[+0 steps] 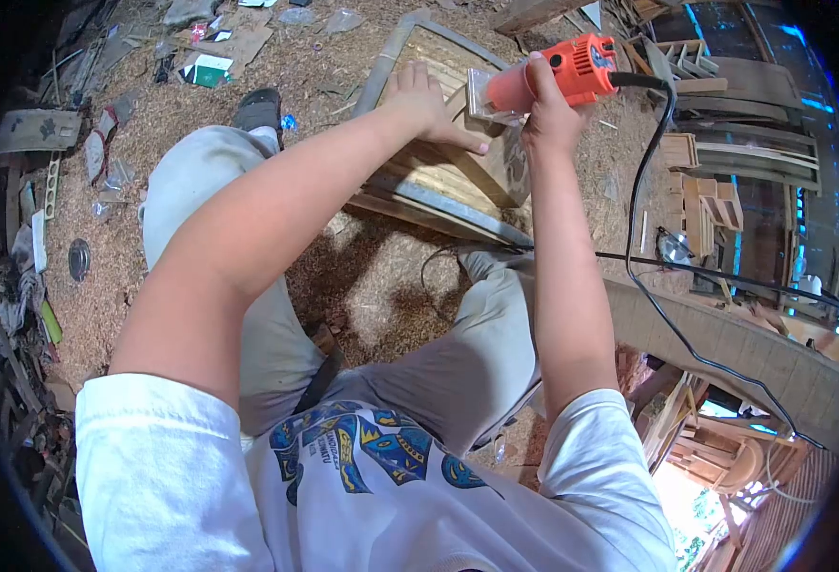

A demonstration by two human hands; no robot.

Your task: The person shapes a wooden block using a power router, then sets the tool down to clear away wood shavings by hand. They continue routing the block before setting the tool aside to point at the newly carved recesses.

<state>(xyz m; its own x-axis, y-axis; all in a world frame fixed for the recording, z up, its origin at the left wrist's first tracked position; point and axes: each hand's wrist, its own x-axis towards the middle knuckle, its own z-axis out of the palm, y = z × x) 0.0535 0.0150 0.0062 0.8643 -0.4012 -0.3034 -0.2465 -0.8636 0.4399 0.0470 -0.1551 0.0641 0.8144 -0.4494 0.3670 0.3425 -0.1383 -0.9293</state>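
My right hand (555,119) is wrapped around an orange trim router (576,69) with a clear base and a black cord at its back end. The router's base is against the upper right end of a wooden piece (486,173), whose side shows dark marks. My left hand (424,110) lies on this wood with its fingers stretched out and its thumb pointing toward the router. Beneath the piece is a low wooden worktop (419,197) with grey edging. The router's bit is hidden.
The black cord (636,181) runs down the right side across a long wooden beam (724,329). Wood shavings (372,286) cover the floor around my legs. Several wooden parts (715,205) are piled at the right, and scraps (205,71) lie at the upper left.
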